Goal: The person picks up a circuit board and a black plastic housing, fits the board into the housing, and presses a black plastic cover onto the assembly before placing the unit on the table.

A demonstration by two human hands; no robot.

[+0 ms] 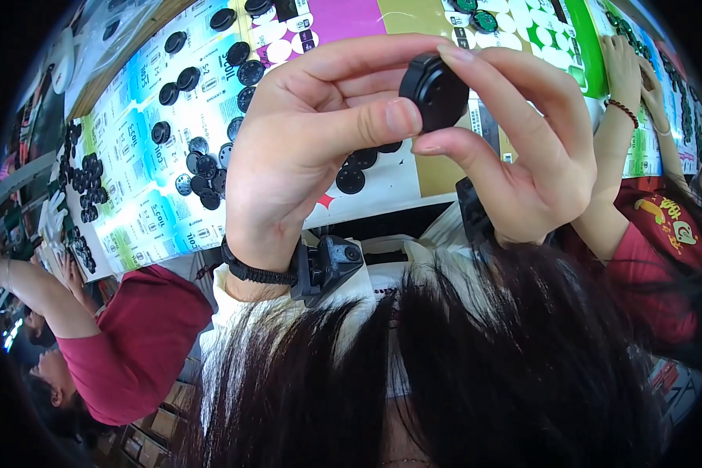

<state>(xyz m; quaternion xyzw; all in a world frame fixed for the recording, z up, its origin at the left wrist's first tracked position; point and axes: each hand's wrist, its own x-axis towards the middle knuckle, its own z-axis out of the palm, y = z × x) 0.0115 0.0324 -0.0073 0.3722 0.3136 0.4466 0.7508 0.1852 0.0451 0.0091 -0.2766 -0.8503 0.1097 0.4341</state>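
Raised in front of me is a thick black round disc-shaped part with a stepped rim, tilted so its dark flat face turns to the right. My left hand pinches its left edge, the thumb on the near side and the fingers reaching behind and over the top. From the other side my right hand grips it too, with fingertips at the upper rim and the thumb near the bottom. More black round parts lie on the table, partly hidden below my hands.
Several black round parts are spread over the printed sheets covering the table. Small green-topped discs sit at the far side. A co-worker in a red sleeve is at my left, and another co-worker's hands work at my right.
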